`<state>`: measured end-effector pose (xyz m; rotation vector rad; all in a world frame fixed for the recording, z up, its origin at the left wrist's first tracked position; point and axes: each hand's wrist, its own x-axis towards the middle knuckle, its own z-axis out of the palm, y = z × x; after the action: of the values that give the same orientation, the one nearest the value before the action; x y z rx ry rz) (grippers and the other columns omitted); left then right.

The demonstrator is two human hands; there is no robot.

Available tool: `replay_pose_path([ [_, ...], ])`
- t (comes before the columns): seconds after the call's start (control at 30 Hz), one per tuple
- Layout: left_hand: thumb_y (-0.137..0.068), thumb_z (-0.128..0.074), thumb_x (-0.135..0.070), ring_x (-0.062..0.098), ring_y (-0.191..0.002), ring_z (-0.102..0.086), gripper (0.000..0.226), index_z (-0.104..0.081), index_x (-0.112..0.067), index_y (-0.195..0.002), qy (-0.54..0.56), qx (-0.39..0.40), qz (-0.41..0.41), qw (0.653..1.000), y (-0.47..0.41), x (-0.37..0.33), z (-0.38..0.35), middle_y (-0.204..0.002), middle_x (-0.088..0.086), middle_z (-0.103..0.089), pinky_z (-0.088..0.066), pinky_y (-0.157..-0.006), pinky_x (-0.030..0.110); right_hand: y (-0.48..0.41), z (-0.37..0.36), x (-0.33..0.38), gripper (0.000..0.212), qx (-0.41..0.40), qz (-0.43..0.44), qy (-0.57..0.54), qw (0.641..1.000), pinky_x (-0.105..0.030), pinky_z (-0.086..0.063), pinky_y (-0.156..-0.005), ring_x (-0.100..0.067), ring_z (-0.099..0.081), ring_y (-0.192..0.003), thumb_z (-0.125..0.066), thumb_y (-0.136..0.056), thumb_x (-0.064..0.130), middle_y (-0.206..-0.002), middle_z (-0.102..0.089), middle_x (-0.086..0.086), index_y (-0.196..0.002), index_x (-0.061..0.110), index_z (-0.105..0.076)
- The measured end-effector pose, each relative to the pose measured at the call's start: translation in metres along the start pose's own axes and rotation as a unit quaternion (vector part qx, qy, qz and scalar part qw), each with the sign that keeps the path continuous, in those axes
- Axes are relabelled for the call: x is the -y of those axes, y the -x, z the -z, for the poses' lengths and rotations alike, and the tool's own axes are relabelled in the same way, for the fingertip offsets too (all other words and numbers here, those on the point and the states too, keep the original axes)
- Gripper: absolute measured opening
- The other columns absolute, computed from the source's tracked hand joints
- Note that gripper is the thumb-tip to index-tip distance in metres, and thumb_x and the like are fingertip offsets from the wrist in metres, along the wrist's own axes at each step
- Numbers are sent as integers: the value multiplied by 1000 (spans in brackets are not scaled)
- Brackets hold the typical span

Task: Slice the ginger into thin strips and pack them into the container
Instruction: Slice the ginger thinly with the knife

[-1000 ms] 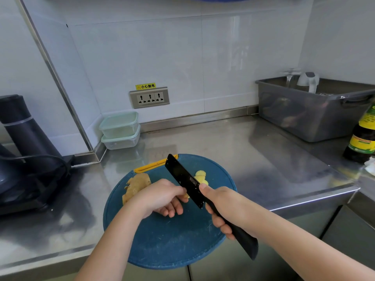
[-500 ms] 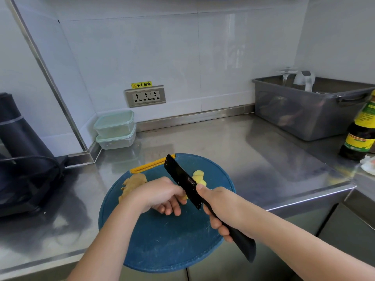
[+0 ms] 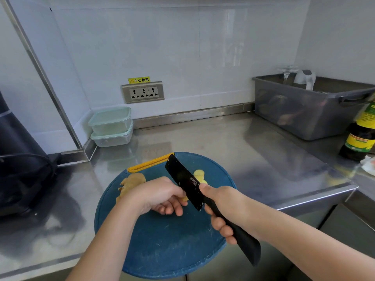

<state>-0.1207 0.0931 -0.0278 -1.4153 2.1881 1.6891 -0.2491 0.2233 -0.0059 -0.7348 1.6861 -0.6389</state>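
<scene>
the right hand (image 3: 221,207) grips the black knife (image 3: 183,180), blade tilted over the blue board (image 3: 162,250). the left hand (image 3: 158,196) curls over a ginger piece (image 3: 185,198) beside the blade.

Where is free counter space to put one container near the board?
Bare steel counter lies between the cutting board, the stacked containers and the grey bin. Crowded: the board's middle, under left hand, right hand, knife and ginger.
</scene>
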Motion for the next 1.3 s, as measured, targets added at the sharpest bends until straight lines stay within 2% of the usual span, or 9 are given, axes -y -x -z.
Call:
replay_pose_path([
  [0.23,-92,-53,-16,8,-36,-42,22,-61,-5,-75,21,0,-12,1000,0,2,-2,-50,4,-61,-30,-36,15,-7,-11,0,50,-52,23,72,996,-19,-31,-38,-17,-34,-32,-30,-98,56,-49,-42,-5,-79,12,-42],
  [0.4,-93,-51,-16,7,-37,-44,22,-61,-7,-75,18,19,-3,1000,-1,0,1,-48,1,-60,-32,-37,14,-8,-15,15,50,-64,-22,129,989,-24,-30,-39,-21,-35,-36,-29,-100,53,-52,-42,-10,-87,6,-43],
  [0.47,-93,-50,-15,6,-37,-45,21,-60,-7,-76,9,22,0,1000,1,-1,1,-48,0,-60,-32,-37,13,-15,-20,18,53,-75,-34,141,987,-23,-30,-37,-20,-34,-31,-29,-98,55,-52,-41,-10,-89,5,-43],
  [0.7,-89,-49,-14,10,-36,-45,20,-61,-5,-77,31,-14,-9,999,6,3,-2,-48,4,-61,-33,-36,15,-44,-26,35,43,-98,26,95,990,-23,-33,-39,-20,-34,-37,-29,-98,50,-49,-40,-7,-90,10,-40],
  [0.8,-89,-48,-14,9,-36,-48,20,-62,-4,-78,34,-26,-8,999,9,2,-5,-51,5,-63,-36,-37,15,-43,-26,33,46,-100,22,100,990,-23,-33,-39,-20,-36,-38,-29,-98,52,-49,-41,-7,-85,10,-42],
  [0.93,-91,-51,-16,10,-42,-57,19,-63,-4,-82,36,-30,-9,999,11,3,-7,-57,7,-67,-41,-40,14,-29,-11,20,49,-86,19,122,989,-16,-30,-36,-13,-32,-30,-29,-98,56,-43,-38,-1,-76,14,-42],
  [1.03,-91,-52,-17,12,-45,-60,19,-64,-3,-85,45,-39,-11,998,11,8,-7,-59,8,-68,-44,-42,16,-19,1,6,52,-67,11,107,992,-18,-32,-40,-13,-34,-32,-33,-94,63,-43,-40,1,-71,17,-43],
  [1.17,-91,-53,-19,12,-44,-60,20,-64,-3,-85,14,-64,3,998,12,4,-10,-59,7,-69,-44,-42,16,-16,-2,-5,51,-70,14,72,995,-20,-32,-38,-14,-34,-33,-34,-96,60,-45,-41,0,-71,16,-42],
  [1.3,-94,-53,-23,12,-45,-60,23,-63,-3,-87,42,-73,11,996,18,2,-11,-61,8,-69,-44,-41,16,-15,1,-6,51,-62,36,69,995,-21,-32,-39,-14,-34,-35,-33,-96,61,-45,-41,1,-72,16,-43],
])
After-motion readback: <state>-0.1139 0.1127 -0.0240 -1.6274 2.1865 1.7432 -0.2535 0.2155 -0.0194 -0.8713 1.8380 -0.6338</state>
